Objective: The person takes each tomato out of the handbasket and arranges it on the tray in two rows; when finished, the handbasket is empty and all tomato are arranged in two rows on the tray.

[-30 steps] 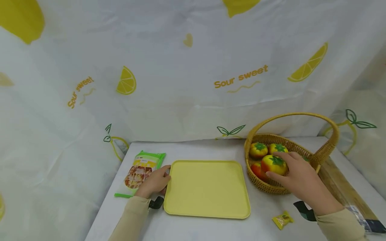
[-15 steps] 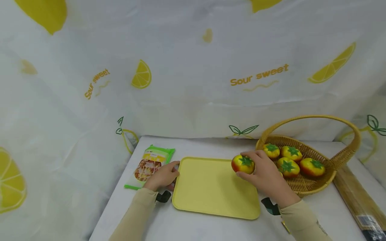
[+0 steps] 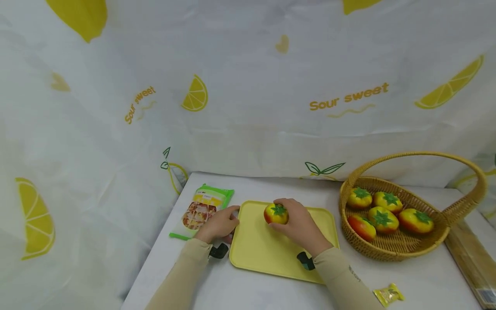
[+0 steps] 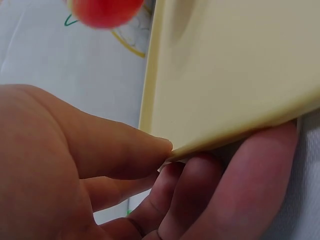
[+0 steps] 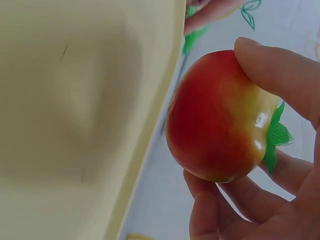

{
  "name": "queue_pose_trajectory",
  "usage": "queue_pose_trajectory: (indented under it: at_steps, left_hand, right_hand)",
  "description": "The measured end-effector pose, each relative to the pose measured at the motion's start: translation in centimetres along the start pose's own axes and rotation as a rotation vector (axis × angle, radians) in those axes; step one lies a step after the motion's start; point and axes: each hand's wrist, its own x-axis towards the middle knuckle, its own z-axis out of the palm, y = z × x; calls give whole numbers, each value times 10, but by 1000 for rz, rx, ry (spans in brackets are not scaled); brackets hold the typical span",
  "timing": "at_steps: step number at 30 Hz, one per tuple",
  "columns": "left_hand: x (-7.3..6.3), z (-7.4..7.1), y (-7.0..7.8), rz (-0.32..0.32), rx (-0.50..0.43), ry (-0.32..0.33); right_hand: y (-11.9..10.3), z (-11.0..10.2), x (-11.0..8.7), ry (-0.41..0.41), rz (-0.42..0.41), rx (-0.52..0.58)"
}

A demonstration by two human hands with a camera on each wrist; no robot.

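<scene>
My left hand (image 3: 218, 224) holds the left edge of a pale yellow tray (image 3: 255, 249). In the left wrist view, the thumb lies at the tray's corner and the other fingers are curled under its rim (image 4: 240, 135). My right hand (image 3: 300, 224) grips a red and yellow tomato (image 3: 273, 215) with a green star-shaped leaf top, above the tray's upper left part. From the right wrist camera, thumb and fingers wrap the tomato (image 5: 210, 120) from its leafy end, with its red bottom facing outward. A shadow falls on the tray below.
A wicker basket (image 3: 391, 255) with a tall handle and several similar tomatoes stands at the right. Behind my left hand lies a green and white food packet (image 3: 199, 213). A small yellow wrapped candy (image 3: 389, 295) lies near the front, and a brown strip (image 3: 470, 254) beyond the basket.
My right hand has lifted the tomato out of the basket and carried it left over the tray. The left hand stays on the tray's edge. The head view has swung, shifting the scene rightward.
</scene>
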Motion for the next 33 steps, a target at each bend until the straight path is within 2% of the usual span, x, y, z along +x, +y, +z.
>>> queue_pose_trajectory:
  at_steps: [5,10,17,24,33]
  left_hand:
    - [2,1,0,-15,9,1]
    - [4,3,0,-19,24,-6]
    - [4,1,-1,-14,45,26]
    - [9,6,-3,9,48,21]
    - [5,0,-3,3,31,18]
  right_hand:
    - [-9,23,12,-20,27,40]
    - [-14,35,18,-25,63,57]
    - [-16,43,23,-48,49,53]
    - [-14,47,21,-49,42,22]
    - [-17,51,22,-37,28,13]
